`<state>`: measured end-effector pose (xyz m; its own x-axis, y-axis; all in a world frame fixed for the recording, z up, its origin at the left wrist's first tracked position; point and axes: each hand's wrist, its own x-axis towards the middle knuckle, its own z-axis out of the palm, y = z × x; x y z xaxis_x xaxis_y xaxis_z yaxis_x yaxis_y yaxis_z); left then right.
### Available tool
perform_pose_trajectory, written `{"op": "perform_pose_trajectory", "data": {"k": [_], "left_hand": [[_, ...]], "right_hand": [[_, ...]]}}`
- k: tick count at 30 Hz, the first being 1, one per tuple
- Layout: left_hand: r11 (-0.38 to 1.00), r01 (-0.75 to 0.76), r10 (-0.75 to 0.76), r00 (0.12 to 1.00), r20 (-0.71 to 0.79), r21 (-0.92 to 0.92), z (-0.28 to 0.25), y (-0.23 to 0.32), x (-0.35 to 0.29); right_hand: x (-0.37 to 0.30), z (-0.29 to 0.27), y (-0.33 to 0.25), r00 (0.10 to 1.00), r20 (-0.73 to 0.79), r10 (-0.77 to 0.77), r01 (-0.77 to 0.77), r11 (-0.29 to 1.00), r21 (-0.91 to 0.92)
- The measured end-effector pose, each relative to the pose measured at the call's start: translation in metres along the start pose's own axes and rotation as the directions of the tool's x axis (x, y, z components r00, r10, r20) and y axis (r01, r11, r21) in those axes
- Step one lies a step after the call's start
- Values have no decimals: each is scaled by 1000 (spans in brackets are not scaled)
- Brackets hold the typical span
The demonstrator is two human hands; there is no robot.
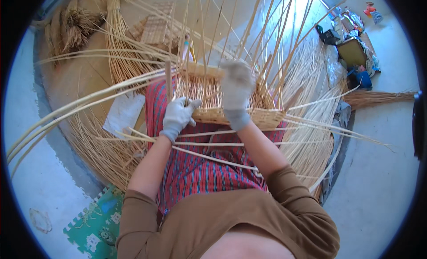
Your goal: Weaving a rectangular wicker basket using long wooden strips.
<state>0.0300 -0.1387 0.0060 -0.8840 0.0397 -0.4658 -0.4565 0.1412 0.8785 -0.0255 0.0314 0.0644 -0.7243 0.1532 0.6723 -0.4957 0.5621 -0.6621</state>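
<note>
Here's the half-woven basket (213, 115), sitting across the red striped cloth (200, 170) over the lap, with the gloved left hand (179, 114) bent against its near left corner, any pinch too small to tell! The gloved right hand (238, 85) is a blur over the near wall, grip impossible to call, and bundled stalks (118, 41) lie beyond, upper left!

A gap lies between left hand (179, 116) and right hand (237, 90) over the basket's near rim (211, 115); upright stakes (247, 31) crowd beyond.
</note>
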Motion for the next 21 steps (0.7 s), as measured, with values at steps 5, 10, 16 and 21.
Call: {"op": "perform_pose_trajectory", "data": {"k": [5,10,16,21], "left_hand": [[986,-43,55,996,71,-160,-3,-6,-1],[999,-21,22,999,-45,33,8,-2,3],[988,-5,31,985,-170,156,13,22,-13],[868,-432,431,900,-60,-246,41,48,-22]], "right_hand": [[-76,-77,34,891,127,435,-345,468,814],[-72,-73,-4,715,111,690,-451,334,828],[-50,-98,-16,668,216,712,-561,293,774],[-83,-158,68,652,167,740,-644,425,636]]}}
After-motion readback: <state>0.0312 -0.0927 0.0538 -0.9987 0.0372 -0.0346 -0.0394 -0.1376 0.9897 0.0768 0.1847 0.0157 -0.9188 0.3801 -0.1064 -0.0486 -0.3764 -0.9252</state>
